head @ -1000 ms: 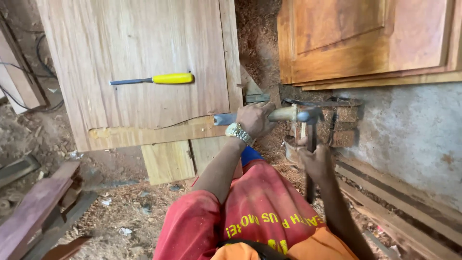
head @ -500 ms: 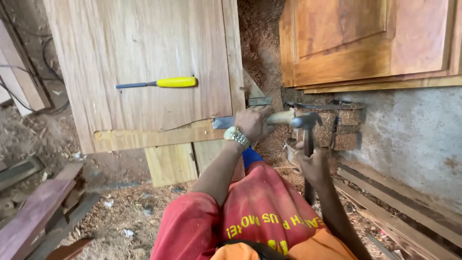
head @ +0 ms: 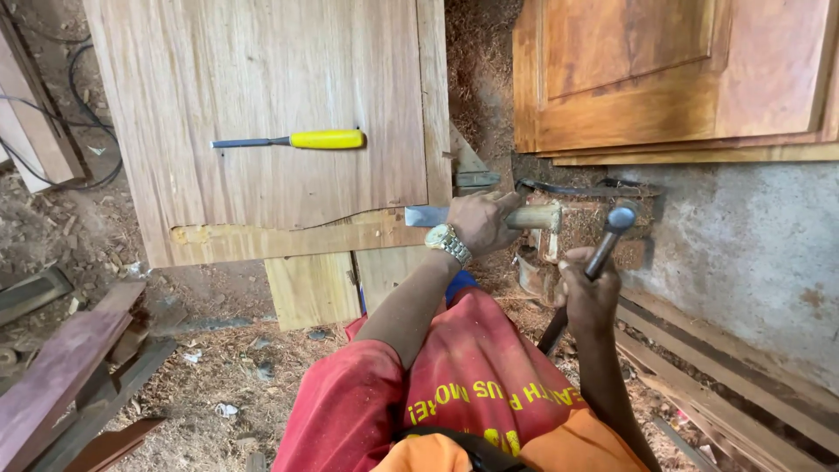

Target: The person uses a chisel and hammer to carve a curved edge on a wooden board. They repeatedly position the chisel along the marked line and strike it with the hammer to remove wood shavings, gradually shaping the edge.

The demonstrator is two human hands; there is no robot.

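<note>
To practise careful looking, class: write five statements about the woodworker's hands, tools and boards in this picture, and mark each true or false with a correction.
1. The left hand grips a wood-handled chisel lying across the edge of the wooden panel. True.
2. The right hand holds a saw. False: it holds a hammer, head raised near the chisel's handle end.
3. A yellow-handled chisel lies untouched on the panel. True.
4. The wristwatch is on the right wrist. False: it is on the left wrist.
5. The varnished doors lie under the yellow-handled chisel. False: they are apart, at upper right, beside the grey concrete slab.
</note>
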